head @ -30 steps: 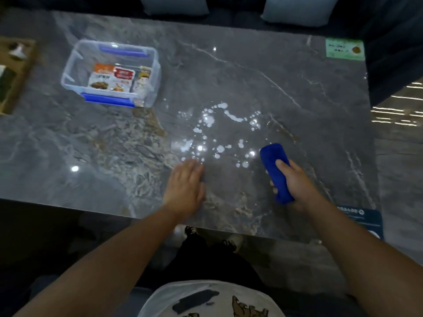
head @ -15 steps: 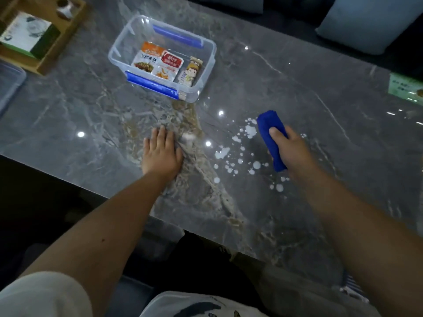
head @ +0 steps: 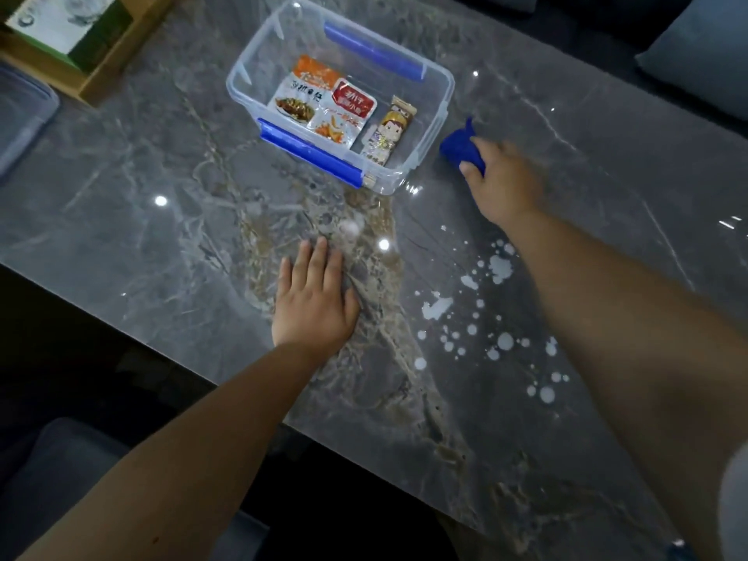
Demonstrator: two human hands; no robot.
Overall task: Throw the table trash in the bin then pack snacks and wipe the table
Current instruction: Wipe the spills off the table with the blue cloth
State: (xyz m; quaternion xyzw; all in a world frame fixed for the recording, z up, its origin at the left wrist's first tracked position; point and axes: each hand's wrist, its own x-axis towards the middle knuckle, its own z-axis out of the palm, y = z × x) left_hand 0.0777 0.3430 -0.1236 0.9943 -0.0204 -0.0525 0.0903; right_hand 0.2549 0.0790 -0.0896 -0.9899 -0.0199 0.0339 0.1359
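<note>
The right hand [head: 502, 182] has carried the blue cloth [head: 461, 147] away from the white splashes [head: 491, 313] over the last second; it now presses the bunched cloth onto the worktop [head: 141, 220] just beside the right end of the clear box [head: 435, 127], fingers curled over it. A second ago the cloth sat at the edge of the spill, so the wet patch has been left behind and lies under the forearm, not yet wiped. The left hand [head: 313, 301] lies flat with fingers together, palm down on the stone, holding nothing (it looks like a brace for the reach). Three snack packets [head: 324, 109] already lie inside the box, whose lid is off, so packing seems done. Wiping is the step in hand, and the drops remain the main job.
</note>
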